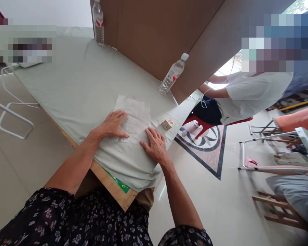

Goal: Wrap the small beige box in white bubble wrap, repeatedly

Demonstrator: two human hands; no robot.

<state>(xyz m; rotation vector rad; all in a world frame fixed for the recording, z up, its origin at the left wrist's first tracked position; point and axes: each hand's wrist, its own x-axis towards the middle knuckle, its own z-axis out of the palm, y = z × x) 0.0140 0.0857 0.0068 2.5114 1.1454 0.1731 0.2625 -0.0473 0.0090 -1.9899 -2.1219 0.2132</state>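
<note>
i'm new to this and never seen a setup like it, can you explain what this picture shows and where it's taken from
There is no machine here: a person works with two bare hands. The one picture comes from a camera worn on their head, looking forward and down, so their own arms reach up from the bottom.

The left hand lies spread on a thin, whitish, see-through sheet; the right hand rests at the sheet's right edge. Neither grips anything.

The table wears a pale green cloth. On it are two clear plastic bottles with red-and-white labels by a tall brown panel, and small tan-and-white cards. Beyond, at the right, sits another person in a white shirt.
</note>
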